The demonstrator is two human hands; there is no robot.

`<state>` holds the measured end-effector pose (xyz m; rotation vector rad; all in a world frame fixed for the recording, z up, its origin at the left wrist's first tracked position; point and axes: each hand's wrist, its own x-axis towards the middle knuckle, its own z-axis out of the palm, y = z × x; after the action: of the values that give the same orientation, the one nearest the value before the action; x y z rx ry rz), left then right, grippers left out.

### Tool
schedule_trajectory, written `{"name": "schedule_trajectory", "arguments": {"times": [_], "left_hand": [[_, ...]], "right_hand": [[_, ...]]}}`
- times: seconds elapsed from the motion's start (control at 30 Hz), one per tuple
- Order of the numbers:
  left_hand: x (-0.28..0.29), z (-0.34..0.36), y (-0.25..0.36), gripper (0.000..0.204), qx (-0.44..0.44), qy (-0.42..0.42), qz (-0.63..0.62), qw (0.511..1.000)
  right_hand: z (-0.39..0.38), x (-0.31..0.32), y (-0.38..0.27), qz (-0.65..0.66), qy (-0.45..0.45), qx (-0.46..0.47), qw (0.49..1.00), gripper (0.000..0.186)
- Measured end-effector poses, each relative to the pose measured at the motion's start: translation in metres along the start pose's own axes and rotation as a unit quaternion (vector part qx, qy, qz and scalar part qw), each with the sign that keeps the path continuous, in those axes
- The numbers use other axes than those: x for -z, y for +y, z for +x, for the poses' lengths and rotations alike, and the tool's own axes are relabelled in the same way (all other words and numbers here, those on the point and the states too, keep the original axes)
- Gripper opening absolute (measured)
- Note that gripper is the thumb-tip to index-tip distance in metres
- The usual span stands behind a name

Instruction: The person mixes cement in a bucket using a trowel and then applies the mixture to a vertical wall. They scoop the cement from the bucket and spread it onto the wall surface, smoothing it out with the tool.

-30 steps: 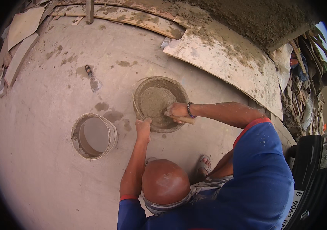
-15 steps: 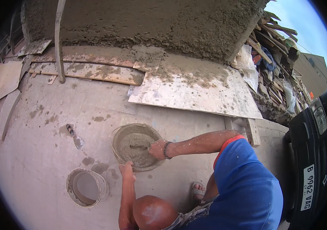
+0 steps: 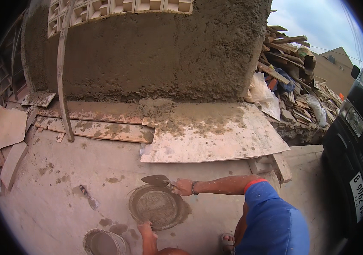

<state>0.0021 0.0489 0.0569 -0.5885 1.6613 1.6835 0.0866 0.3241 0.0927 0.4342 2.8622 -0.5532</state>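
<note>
Trowel (image 3: pixel 157 180) in right hand (image 3: pixel 184 187)

Black vehicle (image 3: pixel 346 146) near scrap-wood pile (image 3: pixel 291 58)

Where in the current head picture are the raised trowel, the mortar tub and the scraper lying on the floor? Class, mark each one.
Trowel (image 3: pixel 156 180): head view, on its broad blade.
Mortar tub (image 3: pixel 135 205): head view, on its inner left wall.
Scraper (image 3: pixel 89 197): head view, about where handle meets blade.
</note>
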Motion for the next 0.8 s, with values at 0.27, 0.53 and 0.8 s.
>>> {"name": "schedule_trajectory", "arguments": {"times": [0.27,0.53,0.8], "left_hand": [[0.027,0.004,-0.003,0.034,-0.021,0.008,-0.005,1.0],[-0.02,-0.212,0.151,0.038,-0.036,-0.07,0.046,0.996],[-0.141,-0.529,0.329,0.04,0.02,-0.082,0.029,0.996]], "right_hand": [[0.007,-0.039,0.009,0.267,0.015,0.016,0.963,0.041],[-0.146,0.192,-0.047,0.419,-0.016,-0.102,0.902,0.042],[-0.333,0.501,-0.035,0.16,0.138,-0.116,0.971,0.037]]}}
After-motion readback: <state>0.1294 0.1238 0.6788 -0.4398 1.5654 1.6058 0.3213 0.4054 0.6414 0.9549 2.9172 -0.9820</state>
